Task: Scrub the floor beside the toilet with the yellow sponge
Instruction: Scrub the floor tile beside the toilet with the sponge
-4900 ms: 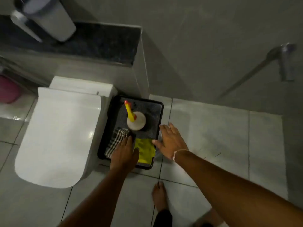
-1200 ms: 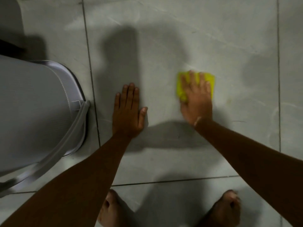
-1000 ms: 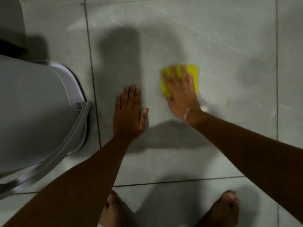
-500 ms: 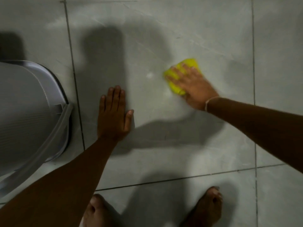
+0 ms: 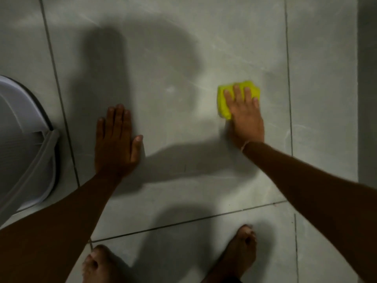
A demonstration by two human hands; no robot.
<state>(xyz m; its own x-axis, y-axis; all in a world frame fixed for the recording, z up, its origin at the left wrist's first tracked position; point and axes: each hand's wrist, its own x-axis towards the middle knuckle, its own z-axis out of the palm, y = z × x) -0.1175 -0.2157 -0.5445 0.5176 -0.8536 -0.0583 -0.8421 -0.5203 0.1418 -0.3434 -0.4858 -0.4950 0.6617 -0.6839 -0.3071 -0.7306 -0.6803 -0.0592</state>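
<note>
The yellow sponge [image 5: 222, 103] lies flat on the grey floor tiles [image 5: 173, 74], right of centre. My right hand [image 5: 245, 115] presses down on it with fingers spread over its top, so only its left and far edges show. My left hand [image 5: 116, 141] rests palm down on the tile, fingers together, holding nothing. The white toilet [image 5: 22, 144] fills the left edge, a short way left of my left hand.
My two bare feet [image 5: 242, 252] stand on the tile near the bottom edge. Dark grout lines run across the floor. A darker wall strip [image 5: 367, 78] borders the floor at the far right.
My right hand has slid the sponge to the right and slightly nearer, and turned from angled to pointing straight ahead. My left hand stays planted on the tile.
</note>
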